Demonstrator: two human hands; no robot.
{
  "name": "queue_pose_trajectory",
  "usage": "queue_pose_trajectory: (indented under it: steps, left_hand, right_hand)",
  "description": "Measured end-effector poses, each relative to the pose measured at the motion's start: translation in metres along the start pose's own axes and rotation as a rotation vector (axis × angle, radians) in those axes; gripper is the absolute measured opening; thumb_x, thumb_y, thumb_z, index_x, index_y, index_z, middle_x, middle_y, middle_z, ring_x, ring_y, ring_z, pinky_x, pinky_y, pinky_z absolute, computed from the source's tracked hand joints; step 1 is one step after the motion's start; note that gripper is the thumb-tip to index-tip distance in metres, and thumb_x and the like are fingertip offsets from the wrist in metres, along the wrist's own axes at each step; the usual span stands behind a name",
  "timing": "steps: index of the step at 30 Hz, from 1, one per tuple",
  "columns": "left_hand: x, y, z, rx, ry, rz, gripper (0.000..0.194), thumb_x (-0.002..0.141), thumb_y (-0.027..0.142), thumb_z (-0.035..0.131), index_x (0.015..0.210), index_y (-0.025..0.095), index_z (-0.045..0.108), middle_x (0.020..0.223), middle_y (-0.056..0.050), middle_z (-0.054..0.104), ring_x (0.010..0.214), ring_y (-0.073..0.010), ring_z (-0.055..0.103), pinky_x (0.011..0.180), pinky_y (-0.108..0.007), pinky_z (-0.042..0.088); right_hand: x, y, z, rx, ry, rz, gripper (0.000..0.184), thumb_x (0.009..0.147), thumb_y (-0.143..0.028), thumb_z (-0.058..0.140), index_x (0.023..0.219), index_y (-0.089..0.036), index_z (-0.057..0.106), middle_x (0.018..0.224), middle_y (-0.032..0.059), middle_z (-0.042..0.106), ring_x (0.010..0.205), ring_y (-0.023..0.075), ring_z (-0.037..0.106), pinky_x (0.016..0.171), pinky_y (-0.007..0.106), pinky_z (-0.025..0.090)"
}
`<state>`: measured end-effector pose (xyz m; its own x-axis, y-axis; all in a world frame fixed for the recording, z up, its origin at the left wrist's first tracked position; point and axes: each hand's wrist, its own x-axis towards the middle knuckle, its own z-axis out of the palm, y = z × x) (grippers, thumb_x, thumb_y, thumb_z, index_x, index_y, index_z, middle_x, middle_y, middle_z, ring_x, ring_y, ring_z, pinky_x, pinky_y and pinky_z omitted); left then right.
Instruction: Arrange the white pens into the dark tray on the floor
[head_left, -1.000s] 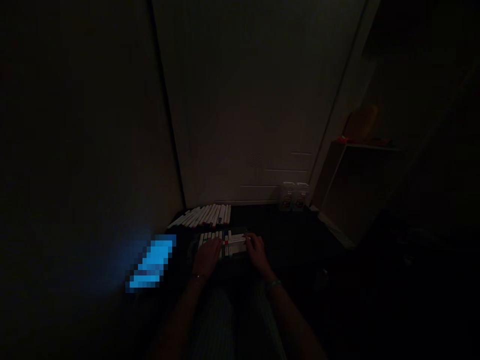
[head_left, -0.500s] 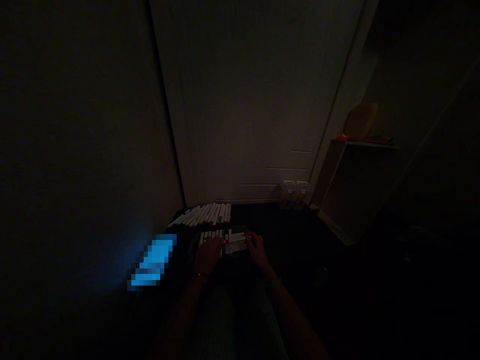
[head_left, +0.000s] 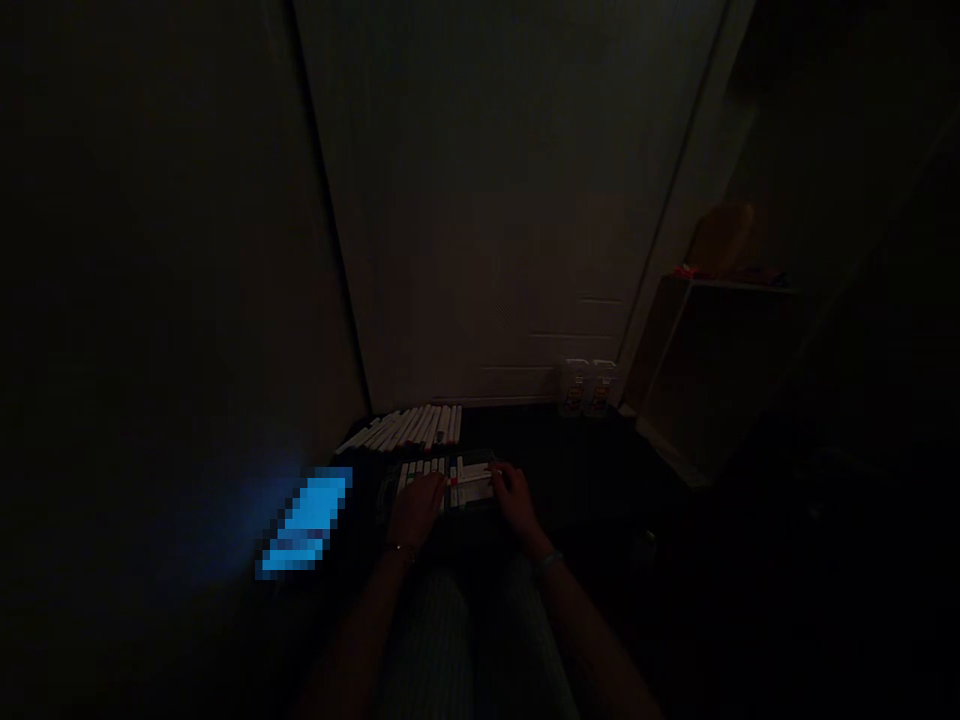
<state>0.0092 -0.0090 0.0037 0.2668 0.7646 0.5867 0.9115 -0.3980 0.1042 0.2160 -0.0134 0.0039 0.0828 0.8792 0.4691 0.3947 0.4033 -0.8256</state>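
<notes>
A row of white markers [head_left: 424, 468] lies in a dark case [head_left: 386, 490] in front of me. A white marker [head_left: 474, 478] with a red end lies crosswise between my hands. My right hand [head_left: 516, 502] pinches its right end, fingers bent. At its red end are the closed fingertips of my left hand [head_left: 417, 508], whose palm covers part of the row. Dim light hides the exact grip of the left fingers. Beneath the crosswise marker, a pale area shows in the right part of the case.
Behind the case, several more white markers [head_left: 420, 428] lie fanned out. Two clear containers [head_left: 586, 390] stand by the wall at the back right. A glowing blue, pixelated screen [head_left: 307, 522] is at left. A cabinet [head_left: 720, 370] stands to the right of the dark table [head_left: 517, 430].
Both hands stay nearly in place around the crosswise marker. The view has shifted very slightly, and the right fingers have moved only a little.
</notes>
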Motion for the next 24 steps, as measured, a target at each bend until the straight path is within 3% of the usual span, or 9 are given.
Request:
queue_pose_trajectory:
  steps: [4,24]
  left_hand:
    - [-0.001,0.0,0.0,0.007,0.007,0.004,0.033,0.09,0.031,0.027,0.102,0.02,0.055,0.104,-0.006,0.062,0.099,-0.0181,0.055,0.088,-0.034,0.042]
    - [0.003,0.012,-0.018,-0.067,-0.011,-0.014,0.028,0.089,0.033,0.031,0.095,0.02,0.054,0.093,-0.006,0.061,0.088,-0.0176,0.056,0.078,-0.031,0.043]
  right_hand:
    - [0.001,0.0,0.001,0.0,0.007,0.013,0.024,0.087,-0.038,0.041,0.095,-0.026,0.06,0.089,0.001,0.06,0.085,0.0156,0.052,0.078,0.027,0.04]
    - [0.002,0.001,-0.001,0.044,0.018,0.03,0.029,0.088,-0.04,0.038,0.094,-0.023,0.06,0.09,0.0013,0.061,0.086,0.0151,0.053,0.078,0.026,0.039]
